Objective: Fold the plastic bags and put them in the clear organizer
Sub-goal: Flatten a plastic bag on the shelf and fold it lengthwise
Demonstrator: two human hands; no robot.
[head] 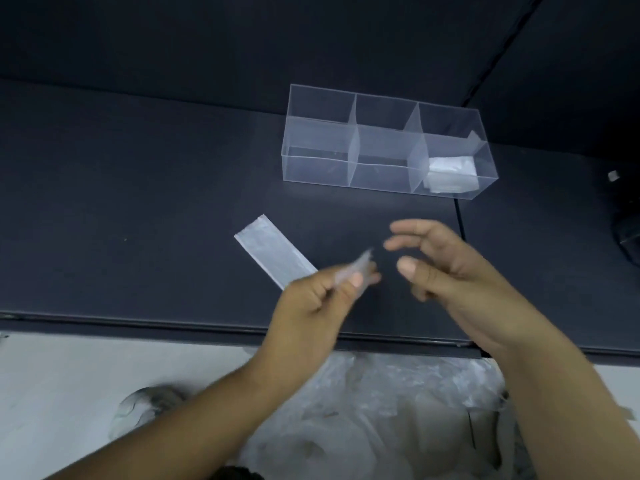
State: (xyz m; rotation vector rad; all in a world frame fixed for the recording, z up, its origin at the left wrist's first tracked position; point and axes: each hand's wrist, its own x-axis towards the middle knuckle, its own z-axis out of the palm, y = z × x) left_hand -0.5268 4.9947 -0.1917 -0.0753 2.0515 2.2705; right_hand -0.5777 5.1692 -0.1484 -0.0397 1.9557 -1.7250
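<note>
A plastic bag folded into a long narrow strip (273,252) lies on the dark table, running from the centre toward me. My left hand (322,299) pinches its near end between thumb and fingers and lifts that end off the table. My right hand (440,268) hovers just to the right, fingers loosely spread, holding nothing. The clear organizer (349,147) stands at the back right with several compartments; folded bags (452,174) lie in its near right compartment. The hands are motion-blurred.
The dark table's front edge (173,327) runs across the view. A heap of loose crumpled plastic bags (381,410) lies below the edge, on my lap side. A dark object (628,237) sits at the far right. A dark wall rises behind the organizer.
</note>
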